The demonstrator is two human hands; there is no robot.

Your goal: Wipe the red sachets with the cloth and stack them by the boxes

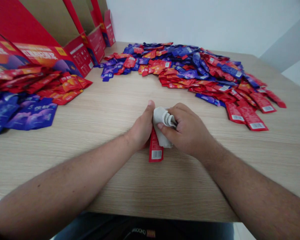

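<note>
Near the middle of the table, my left hand (pixel 143 128) is closed on a red sachet (pixel 156 146) with a white barcode at its lower end. My right hand (pixel 187 128) grips a folded, ribbed, off-white cloth (pixel 162 121). The cloth lies against the face of the sachet, between my two hands, and covers its upper part. Most of my left fingers are hidden behind the sachet; the thumb points up beside the cloth.
A wide heap of red and blue sachets (pixel 190 66) spreads across the back and right. On the left lie red sachets (pixel 40 81) and blue sachets (pixel 30 115). Open red display boxes (pixel 81 55) stand behind them, near a white wall (pixel 190 23). The wooden table's (pixel 165 196) front edge is close to me.
</note>
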